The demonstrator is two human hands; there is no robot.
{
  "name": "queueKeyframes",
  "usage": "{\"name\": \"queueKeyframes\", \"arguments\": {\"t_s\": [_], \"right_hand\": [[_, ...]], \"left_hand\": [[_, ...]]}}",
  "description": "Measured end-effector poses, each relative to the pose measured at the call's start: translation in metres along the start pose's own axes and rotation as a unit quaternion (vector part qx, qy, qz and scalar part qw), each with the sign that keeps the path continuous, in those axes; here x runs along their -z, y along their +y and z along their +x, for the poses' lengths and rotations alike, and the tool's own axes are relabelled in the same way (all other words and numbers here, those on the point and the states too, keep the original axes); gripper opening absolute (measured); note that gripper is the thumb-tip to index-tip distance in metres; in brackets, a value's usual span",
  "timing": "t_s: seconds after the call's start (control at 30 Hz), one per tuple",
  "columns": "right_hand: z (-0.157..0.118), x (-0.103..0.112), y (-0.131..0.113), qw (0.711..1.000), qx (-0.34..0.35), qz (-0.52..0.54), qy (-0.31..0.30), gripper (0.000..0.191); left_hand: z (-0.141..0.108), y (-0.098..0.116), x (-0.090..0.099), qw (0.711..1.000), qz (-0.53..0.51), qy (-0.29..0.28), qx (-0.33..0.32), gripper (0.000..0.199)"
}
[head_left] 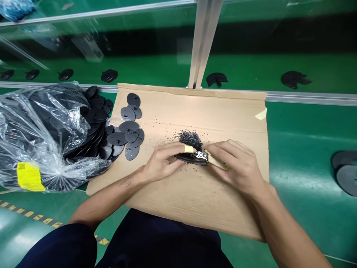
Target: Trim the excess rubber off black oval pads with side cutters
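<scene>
My left hand (167,158) pinches a dark oval disc (191,159) at its left side, over the cardboard sheet (200,201). Yellow tape wraps one of its fingertips. My right hand (237,162) is closed round a small pair of nippers (202,155) with pale handles. Their metal jaws sit at the disc's upper edge; whether they are biting into it I cannot tell. Just beyond both hands lies a heap of small black scraps (191,139), with loose bits scattered round it. Several dark oval discs (128,127) lie on the cardboard to the left.
A clear plastic bag (41,123) with a yellow label spills many black discs (96,115) at the left. A metal post (205,44) rises behind the cardboard. Dark discs (347,178) lie on the green surface at right. Black pieces (216,79) sit along the back.
</scene>
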State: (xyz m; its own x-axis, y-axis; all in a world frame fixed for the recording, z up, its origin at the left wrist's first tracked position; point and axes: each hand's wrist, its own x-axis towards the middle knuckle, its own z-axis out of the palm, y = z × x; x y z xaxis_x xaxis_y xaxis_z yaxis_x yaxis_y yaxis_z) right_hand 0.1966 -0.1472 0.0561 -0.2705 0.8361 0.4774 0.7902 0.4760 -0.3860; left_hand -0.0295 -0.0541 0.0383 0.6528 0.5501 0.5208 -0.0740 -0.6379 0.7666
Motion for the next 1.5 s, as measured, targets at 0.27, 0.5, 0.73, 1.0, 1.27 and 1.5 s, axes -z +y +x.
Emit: {"name": "queueKeyframes", "arguments": {"t_s": [0.27, 0.5, 0.73, 1.0, 1.27, 1.5], "right_hand": [[-0.002, 0.002, -0.002, 0.995, 0.020, -0.095, -0.008, 0.014], [-0.003, 0.003, -0.005, 0.993, 0.029, -0.111, 0.003, 0.021], [-0.003, 0.001, -0.002, 0.992, -0.060, 0.115, -0.004, 0.022], [0.000, -0.004, 0.021, 1.000, -0.006, 0.011, 0.008, 0.026], [0.005, -0.008, 0.009, 0.986, -0.035, 0.155, 0.056, 0.016], [0.004, -0.004, 0.000, 0.983, -0.019, 0.172, 0.068, 0.011]], "left_hand": [[-0.003, -0.002, -0.001, 1.000, 0.002, 0.001, -0.010, 0.027], [-0.005, 0.000, -0.003, 1.000, 0.007, 0.002, -0.025, 0.033], [-0.001, -0.002, 0.001, 0.999, 0.036, -0.019, -0.027, 0.028], [0.004, -0.017, 0.011, 0.956, 0.254, -0.107, -0.103, 0.031], [0.007, -0.022, -0.001, 0.988, 0.117, -0.100, -0.030, 0.029], [0.035, -0.005, 0.019, 0.939, -0.120, -0.249, 0.206, 0.044]]}}
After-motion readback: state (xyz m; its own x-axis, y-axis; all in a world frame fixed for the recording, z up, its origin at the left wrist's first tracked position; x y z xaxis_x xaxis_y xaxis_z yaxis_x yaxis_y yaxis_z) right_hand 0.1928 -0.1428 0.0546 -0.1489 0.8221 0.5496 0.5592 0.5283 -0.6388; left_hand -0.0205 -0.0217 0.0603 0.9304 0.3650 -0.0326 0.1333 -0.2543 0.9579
